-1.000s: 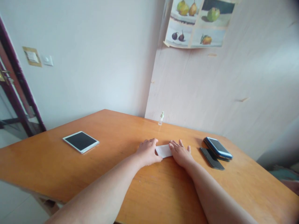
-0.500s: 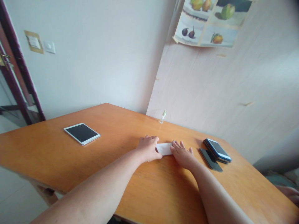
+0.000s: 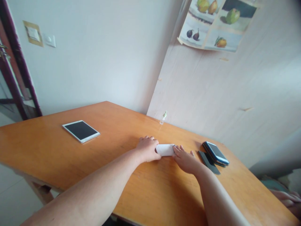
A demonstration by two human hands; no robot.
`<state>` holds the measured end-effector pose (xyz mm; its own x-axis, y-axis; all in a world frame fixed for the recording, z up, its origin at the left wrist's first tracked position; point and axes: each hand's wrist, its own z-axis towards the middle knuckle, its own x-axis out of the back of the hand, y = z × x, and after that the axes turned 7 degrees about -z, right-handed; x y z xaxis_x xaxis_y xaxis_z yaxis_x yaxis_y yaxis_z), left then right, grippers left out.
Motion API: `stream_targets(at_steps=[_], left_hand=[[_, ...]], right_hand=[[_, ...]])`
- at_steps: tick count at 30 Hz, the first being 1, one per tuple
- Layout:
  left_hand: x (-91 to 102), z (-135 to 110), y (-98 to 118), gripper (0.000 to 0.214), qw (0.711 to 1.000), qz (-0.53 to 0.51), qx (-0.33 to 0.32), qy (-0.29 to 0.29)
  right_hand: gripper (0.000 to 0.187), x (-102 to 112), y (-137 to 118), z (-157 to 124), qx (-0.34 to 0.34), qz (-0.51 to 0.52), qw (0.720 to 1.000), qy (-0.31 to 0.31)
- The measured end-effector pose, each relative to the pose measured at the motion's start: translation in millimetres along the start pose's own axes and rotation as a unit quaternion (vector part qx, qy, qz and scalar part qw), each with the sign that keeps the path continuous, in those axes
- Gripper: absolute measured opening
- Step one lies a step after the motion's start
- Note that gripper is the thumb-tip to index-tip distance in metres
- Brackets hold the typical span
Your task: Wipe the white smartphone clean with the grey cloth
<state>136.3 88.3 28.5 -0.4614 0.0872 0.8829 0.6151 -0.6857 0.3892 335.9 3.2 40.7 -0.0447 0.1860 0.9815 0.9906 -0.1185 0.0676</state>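
Observation:
A small flat white rectangular object (image 3: pixel 165 150) lies on the wooden table between my two hands; what kind of thing it is I cannot make out. My left hand (image 3: pixel 148 148) is closed round its left end, thumb on the near side and fingers on the far side. At the right end, my right hand (image 3: pixel 185 159) rests low with its fingers apart, the fingertips touching the object's edge. A thin dark bit shows at that corner, partly hidden by the fingers.
A white-framed tablet (image 3: pixel 81 131) lies on the table (image 3: pixel 113 125) at the left. Stacked phones (image 3: pixel 216 153) and a dark flat slab (image 3: pixel 208 162) sit right of my right hand. A small clear bottle (image 3: pixel 163 118) stands near the back edge. Another person's hand (image 3: pixel 285 197) shows at the far right.
My right fingers have slid slightly right, off the top of the white object to its end, so more of it shows. My left hand keeps its hold. The view has shifted a little.

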Motion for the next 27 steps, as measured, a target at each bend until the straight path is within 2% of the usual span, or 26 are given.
stream_targets(at_steps=[4, 6, 8, 12, 15, 18, 20, 23, 27], left_hand=[[0.2, -0.3, -0.2, 0.043, 1.000, 0.002, 0.003, -0.002], [0.5, -0.1, -0.5, 0.044, 1.000, 0.004, 0.002, -0.004], [0.5, 0.3, -1.0, 0.046, 1.000, 0.004, -0.003, -0.007], [-0.6, 0.9, -2.4, 0.047, 1.000, 0.001, -0.012, -0.003], [-0.9, 0.7, -2.6, 0.048, 1.000, -0.001, -0.011, -0.003], [-0.5, 0.4, -2.0, 0.048, 1.000, -0.003, -0.011, -0.004], [-0.3, 0.4, -1.5, 0.047, 1.000, -0.007, -0.007, -0.008], [-0.1, 0.6, -0.8, 0.046, 1.000, -0.011, 0.002, -0.014], [0.3, 0.7, -0.2, 0.047, 1.000, -0.015, 0.004, -0.015]], right_hand=[[0.056, 4.8, -24.6, -14.4, 0.133, 0.021, 0.991, -0.006], [0.051, 8.1, -27.1, -18.4, 0.157, 0.032, 0.987, -0.003], [0.046, 9.6, -18.7, -15.9, 0.116, 0.022, 0.993, 0.020], [0.034, 3.8, 15.3, 4.5, 0.004, 0.018, 0.996, 0.090], [0.032, -5.7, 37.2, 20.4, -0.045, 0.088, 0.983, 0.156], [0.034, -15.2, 49.6, 28.9, -0.092, 0.192, 0.955, 0.205], [0.033, -19.9, 53.1, 31.1, -0.105, 0.234, 0.944, 0.206], [0.025, -22.8, 49.8, 31.4, -0.103, 0.225, 0.951, 0.188], [0.021, -20.3, 23.6, 27.3, -0.059, 0.172, 0.965, 0.191]])
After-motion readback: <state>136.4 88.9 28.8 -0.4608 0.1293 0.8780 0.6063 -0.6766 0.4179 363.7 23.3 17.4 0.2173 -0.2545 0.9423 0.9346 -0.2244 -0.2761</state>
